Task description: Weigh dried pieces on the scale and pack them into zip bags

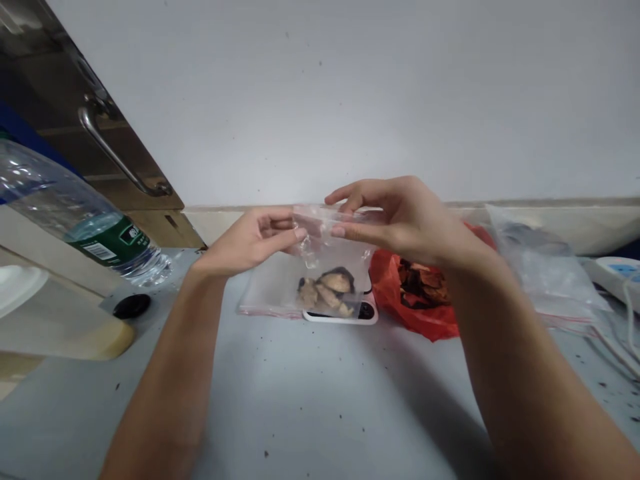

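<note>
A clear plastic bag (320, 257) hangs between my two hands, with several brown dried slices (330, 290) in its lower part. My left hand (260, 240) pinches the bag's upper left edge between thumb and fingers. On the upper right, my right hand (395, 217) grips the same bag near its mouth. Behind and below the bag sits a small white scale (340, 320) with a dark panel, partly hidden. Flat clear bags (265, 293) lie left of the scale. A red plastic bag (420, 323) holding dark dried pieces (423, 283) stands to the right, partly behind my right forearm.
At left are a large water bottle (100, 227) with a green label, a translucent container (60, 320) and a black round object (132, 306). More clear bags (545, 267) and a white power strip (617, 273) with cables lie right. A wall (320, 100) rises behind the table (280, 400).
</note>
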A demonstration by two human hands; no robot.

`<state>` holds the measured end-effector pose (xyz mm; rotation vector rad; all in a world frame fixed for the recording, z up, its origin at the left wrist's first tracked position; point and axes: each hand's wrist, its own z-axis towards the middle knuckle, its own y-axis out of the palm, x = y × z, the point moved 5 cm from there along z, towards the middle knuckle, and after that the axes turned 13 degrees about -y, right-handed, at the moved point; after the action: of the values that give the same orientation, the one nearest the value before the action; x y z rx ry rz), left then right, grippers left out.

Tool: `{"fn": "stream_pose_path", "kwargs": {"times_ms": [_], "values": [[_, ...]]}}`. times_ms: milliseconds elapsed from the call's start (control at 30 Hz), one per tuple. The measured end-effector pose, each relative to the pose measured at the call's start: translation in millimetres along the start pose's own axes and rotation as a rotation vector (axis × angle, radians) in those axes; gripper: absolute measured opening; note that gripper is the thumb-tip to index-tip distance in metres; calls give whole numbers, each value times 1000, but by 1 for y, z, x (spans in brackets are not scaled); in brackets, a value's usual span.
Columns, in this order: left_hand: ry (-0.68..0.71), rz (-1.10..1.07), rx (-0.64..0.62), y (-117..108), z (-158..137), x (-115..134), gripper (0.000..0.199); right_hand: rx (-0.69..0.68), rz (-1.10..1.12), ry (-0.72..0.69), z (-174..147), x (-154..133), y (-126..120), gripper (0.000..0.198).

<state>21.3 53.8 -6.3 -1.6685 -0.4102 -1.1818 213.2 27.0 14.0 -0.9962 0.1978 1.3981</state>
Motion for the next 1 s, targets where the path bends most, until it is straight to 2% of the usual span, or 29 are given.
{"fn": "stream_pose_path", "kwargs": {"times_ms": [133, 267, 400, 533, 733, 900, 1000], "values": [[-18, -10, 159, -3, -2, 5, 20, 21, -58, 105, -2, 4, -10, 33], [-8, -4, 222, -4, -5, 12, 19, -14, -74, 180, -7, 7, -15, 26], [30, 28, 267, -3, -7, 18, 22, -55, -55, 170, -8, 6, -14, 30], [73, 65, 260, 1, -9, 25, 18, -58, -66, 153, -8, 1, -15, 34], [190, 236, 358, 6, -16, 38, 22, -26, -151, 151, -8, -6, -17, 22], [244, 323, 376, 14, -18, 46, 25, -93, -221, 113, -3, -17, -8, 25], [241, 351, 360, 18, -17, 48, 28, -97, -190, 59, -1, -22, -2, 20]]}}
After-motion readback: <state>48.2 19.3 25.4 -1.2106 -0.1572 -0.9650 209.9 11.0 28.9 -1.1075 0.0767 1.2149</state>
